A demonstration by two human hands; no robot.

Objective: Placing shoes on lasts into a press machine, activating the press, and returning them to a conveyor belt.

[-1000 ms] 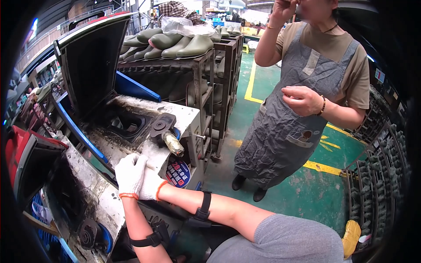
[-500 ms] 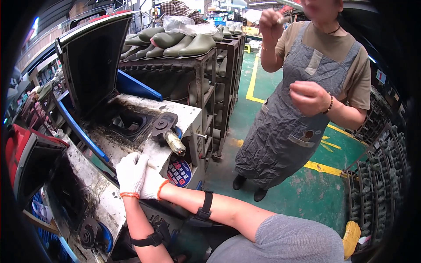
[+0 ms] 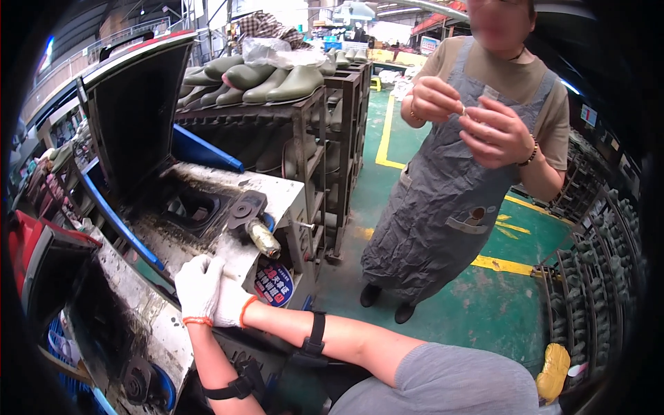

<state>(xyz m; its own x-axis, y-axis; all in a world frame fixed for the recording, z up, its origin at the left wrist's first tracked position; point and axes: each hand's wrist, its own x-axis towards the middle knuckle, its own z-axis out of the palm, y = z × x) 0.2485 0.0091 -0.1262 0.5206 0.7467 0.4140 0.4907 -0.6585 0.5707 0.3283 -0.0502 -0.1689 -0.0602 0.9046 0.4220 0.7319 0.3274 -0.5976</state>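
Both my hands wear white knit gloves with orange cuffs and are together over the front of the stained white machine (image 3: 277,181). My left hand (image 3: 197,285) overlaps my right hand (image 3: 232,303), its fingers bent and pressed together. What lies inside its fingers, if anything, is hidden. Most of my right hand's fingers are covered by the left glove. Just beyond the gloves, a dark clamp-like fitting with a worn, pale handle (image 3: 263,239) sits on the machine top. A round blue sticker (image 3: 274,284) is on the machine beside my right hand.
A co-worker in a grey apron (image 3: 443,200) stands across the aisle, fingering a small pale thing. Olive rubber boots (image 3: 294,84) top a metal rack. A raised black lid (image 3: 131,104) stands behind the machine. A second machine with a red lid (image 3: 34,256) is at left. Racks (image 3: 588,297) line the right.
The co-worker's raised hand has come down to meet the other in front of the chest. The view has shifted slightly; my gloved hands stay together in nearly the same pose.
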